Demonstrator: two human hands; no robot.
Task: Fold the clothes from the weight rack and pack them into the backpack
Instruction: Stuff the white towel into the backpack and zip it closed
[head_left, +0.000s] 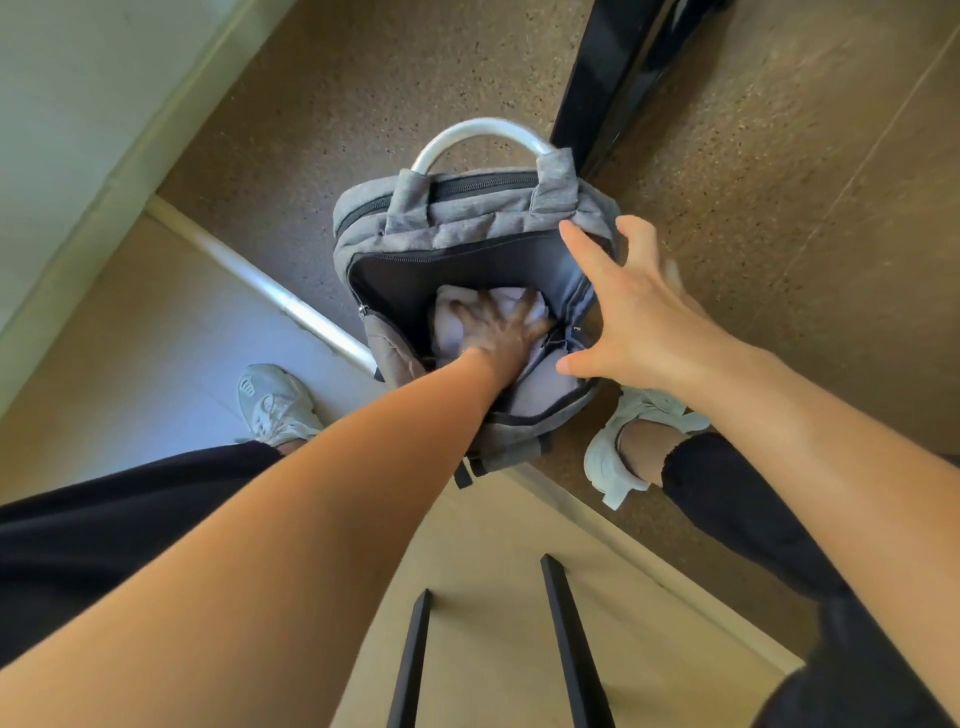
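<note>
Backpack (470, 221) stands upright, mouth up, clothes (451, 332) inside.

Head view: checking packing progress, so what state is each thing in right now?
backpack: on the floor, main compartment unzipped, gaping open.
top zipper: closed.
light garment: inside the backpack, pressed down.
left hand: open, fingers spread, pressing the garment.
right hand: open, spread at the opening's rim.
</note>
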